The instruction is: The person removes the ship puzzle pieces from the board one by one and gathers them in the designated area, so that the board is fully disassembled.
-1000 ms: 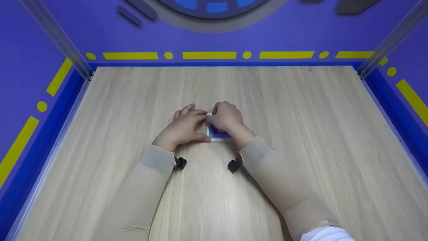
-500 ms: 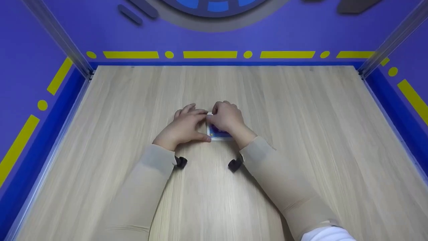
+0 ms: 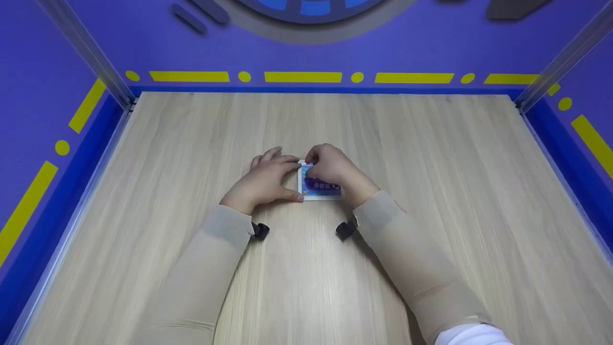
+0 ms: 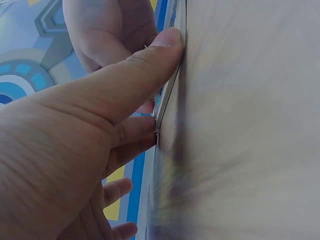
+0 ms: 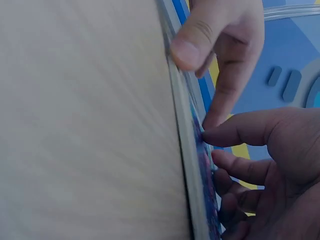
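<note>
A small flat picture board (image 3: 323, 197) with a white border lies at the middle of the table, printed in blue and purple. My left hand (image 3: 262, 179) spreads along its left edge, with the thumb on the near corner and the forefinger at the far one. My right hand (image 3: 331, 167) is bent over the board's far right part and covers much of the picture. In the right wrist view its thumb (image 5: 220, 135) and a fingertip touch the printed face (image 5: 205, 170), with a gap between them and nothing visible in it.
The pale wooden table (image 3: 201, 134) extends around the board. Purple-blue walls (image 3: 306, 60) with yellow dashes enclose its back and sides. A small black device (image 3: 261, 232) sits under the left wrist, another one (image 3: 346, 230) under the right.
My right hand and forearm have shifted a little to the right, uncovering more of the purple picture. My left hand stays in place at the board's left edge.
</note>
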Demonstrator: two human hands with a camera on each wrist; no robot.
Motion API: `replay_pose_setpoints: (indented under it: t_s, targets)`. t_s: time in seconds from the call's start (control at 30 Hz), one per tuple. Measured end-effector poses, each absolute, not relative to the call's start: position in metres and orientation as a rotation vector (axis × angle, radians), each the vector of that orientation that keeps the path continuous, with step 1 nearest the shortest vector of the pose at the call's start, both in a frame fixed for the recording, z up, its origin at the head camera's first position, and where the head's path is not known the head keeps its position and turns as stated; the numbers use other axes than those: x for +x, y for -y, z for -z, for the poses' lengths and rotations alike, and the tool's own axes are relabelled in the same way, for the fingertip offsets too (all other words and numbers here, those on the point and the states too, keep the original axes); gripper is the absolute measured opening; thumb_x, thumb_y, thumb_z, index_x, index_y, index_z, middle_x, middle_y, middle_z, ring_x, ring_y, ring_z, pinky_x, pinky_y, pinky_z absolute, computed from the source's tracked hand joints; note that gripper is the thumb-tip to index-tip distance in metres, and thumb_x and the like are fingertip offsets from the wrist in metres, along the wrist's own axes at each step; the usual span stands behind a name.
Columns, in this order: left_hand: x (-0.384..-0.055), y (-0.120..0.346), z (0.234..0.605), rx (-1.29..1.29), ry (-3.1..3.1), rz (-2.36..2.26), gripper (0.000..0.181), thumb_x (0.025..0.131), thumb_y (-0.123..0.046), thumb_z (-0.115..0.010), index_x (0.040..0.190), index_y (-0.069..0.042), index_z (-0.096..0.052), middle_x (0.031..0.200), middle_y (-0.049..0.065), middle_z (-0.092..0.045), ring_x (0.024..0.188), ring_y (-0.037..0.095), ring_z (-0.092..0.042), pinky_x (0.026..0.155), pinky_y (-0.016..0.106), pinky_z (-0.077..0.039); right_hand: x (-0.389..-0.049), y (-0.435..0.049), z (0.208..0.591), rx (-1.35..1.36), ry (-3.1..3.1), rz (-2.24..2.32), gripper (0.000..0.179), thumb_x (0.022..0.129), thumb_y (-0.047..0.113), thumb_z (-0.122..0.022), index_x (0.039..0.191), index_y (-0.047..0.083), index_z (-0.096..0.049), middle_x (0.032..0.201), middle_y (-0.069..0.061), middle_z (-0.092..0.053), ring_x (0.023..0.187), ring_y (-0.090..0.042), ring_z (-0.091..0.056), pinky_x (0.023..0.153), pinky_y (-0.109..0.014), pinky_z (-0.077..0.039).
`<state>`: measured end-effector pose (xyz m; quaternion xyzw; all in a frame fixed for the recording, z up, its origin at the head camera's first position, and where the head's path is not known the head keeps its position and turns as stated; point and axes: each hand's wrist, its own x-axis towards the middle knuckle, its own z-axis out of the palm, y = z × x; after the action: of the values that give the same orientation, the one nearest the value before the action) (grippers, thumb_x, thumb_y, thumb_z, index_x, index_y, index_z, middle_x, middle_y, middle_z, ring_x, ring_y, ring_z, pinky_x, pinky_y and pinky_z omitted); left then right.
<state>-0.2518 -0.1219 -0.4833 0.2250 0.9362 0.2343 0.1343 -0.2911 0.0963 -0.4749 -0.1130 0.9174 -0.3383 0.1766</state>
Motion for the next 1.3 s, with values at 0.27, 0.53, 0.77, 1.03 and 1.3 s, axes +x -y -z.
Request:
replay_pose_setpoints:
  t_s: [0.27,0.53,0.77,1.03,1.3]
  targets:
    - [-0.251,0.122,0.482,0.656,-2.721,-0.660,0.094,0.089,-0.059,-0.092,0.166,-0.016,-0.059,0.180,0.000,-0.047,0.179,0.038,-0.012,0.143,0.068,-0.012,-0.288,-0.105,0.474,-0.443,-2.585,0.879,0.043,0.098,0.004,-0.081,0.140,0.000,-0.073,0.144,-0.021,-0.069,0.131,-0.036,-0.066,0.124,-0.055,-0.053]
    - [-0.250,0.118,0.483,0.647,-2.709,-0.662,0.093,0.089,-0.059,-0.093,0.166,-0.018,-0.059,0.180,-0.002,-0.047,0.179,0.037,-0.011,0.144,0.066,-0.010,-0.279,-0.118,0.482,-0.528,-2.605,0.886,0.046,0.102,0.008,-0.079,0.147,0.003,-0.070,0.155,-0.022,-0.060,0.150,-0.041,-0.059,0.135,-0.057,-0.044]
    - [-0.253,0.121,0.486,0.644,-2.718,-0.660,0.095,0.089,-0.061,-0.092,0.167,-0.018,-0.059,0.181,-0.002,-0.047,0.179,0.036,-0.012,0.144,0.065,-0.011,-0.282,-0.119,0.486,-0.514,-2.589,0.987,0.046,0.100,0.005,-0.082,0.145,0.004,-0.071,0.154,-0.019,-0.064,0.150,-0.039,-0.060,0.136,-0.055,-0.042]
    - [-0.254,0.122,0.486,0.649,-2.722,-0.664,0.097,0.089,-0.059,-0.093,0.168,-0.016,-0.057,0.180,0.000,-0.047,0.179,0.038,-0.012,0.143,0.068,-0.011,-0.283,-0.120,0.488,-0.485,-2.561,1.077,0.045,0.099,0.002,-0.083,0.142,0.007,-0.073,0.151,-0.017,-0.066,0.133,-0.034,-0.063,0.126,-0.054,-0.049]
    - [-0.253,0.121,0.484,0.657,-2.719,-0.669,0.098,0.088,-0.057,-0.094,0.167,-0.014,-0.057,0.179,0.001,-0.048,0.179,0.037,-0.014,0.143,0.067,-0.011,-0.283,-0.121,0.491,-0.483,-2.521,1.191,0.035,0.103,0.000,-0.077,0.137,0.010,-0.074,0.142,-0.012,-0.077,0.117,-0.027,-0.063,0.114,-0.049,-0.052]
